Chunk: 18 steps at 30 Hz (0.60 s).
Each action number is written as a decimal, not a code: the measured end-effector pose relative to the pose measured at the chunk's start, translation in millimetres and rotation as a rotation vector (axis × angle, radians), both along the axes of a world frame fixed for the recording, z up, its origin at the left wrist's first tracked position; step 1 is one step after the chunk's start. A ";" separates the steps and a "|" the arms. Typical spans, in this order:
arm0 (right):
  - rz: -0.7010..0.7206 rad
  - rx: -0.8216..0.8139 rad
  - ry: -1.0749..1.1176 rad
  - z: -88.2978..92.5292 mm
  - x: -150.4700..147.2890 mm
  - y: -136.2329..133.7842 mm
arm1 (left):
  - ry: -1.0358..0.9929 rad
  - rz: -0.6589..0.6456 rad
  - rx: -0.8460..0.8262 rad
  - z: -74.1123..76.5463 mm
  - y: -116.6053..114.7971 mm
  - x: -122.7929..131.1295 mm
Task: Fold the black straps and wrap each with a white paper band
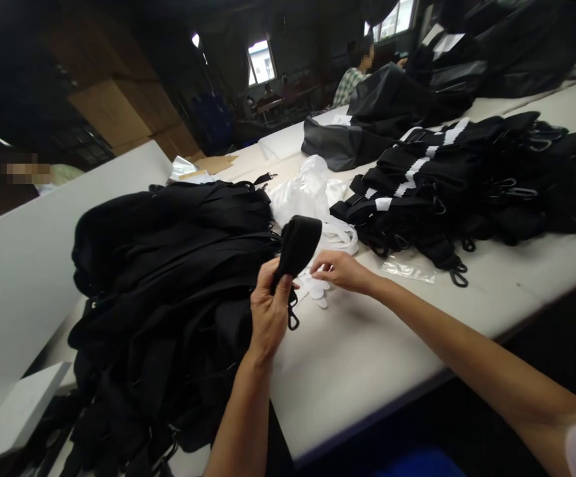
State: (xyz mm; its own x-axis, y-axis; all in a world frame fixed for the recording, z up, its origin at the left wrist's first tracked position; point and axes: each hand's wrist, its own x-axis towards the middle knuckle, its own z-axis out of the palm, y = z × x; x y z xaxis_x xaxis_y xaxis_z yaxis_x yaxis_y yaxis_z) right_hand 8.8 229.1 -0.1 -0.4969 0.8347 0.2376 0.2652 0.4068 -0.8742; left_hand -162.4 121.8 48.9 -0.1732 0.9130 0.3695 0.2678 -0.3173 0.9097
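Note:
A folded black strap (301, 242) stands up from my left hand (270, 301), whose fingers and thumb are wrapped round its lower part. A black metal clip (293, 317) hangs below that hand. Just right of the strap is my right hand (340, 270), its fingertips pinched together over small white labels (319, 291); whether a label is between them is too small to tell. White strips and a crumpled white plastic bag (303, 189) lie behind the hands.
A large heap of black straps (178, 245) covers the left side of the table (367, 358). At the right lie bundled straps with white bands (417, 175) and clips. Black bags (347, 139) sit behind, and a clear plastic packet (409, 269) is nearby. People sit in the background.

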 end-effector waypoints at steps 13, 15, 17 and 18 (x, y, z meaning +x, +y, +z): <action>0.012 -0.054 -0.522 -19.5 -34.3 -7.9 | 0.000 0.087 -0.121 -10.2 7.1 -5.8; 0.006 -0.071 -0.518 -14.0 -34.6 -11.1 | 0.021 0.074 -0.148 -14.8 7.1 -1.9; 0.011 -0.078 -0.515 -7.6 -34.9 -14.7 | 0.058 0.085 -0.185 -20.4 7.2 0.2; 0.010 -0.077 -0.516 -5.5 -35.5 -15.7 | 0.078 0.103 -0.206 -23.7 7.9 0.4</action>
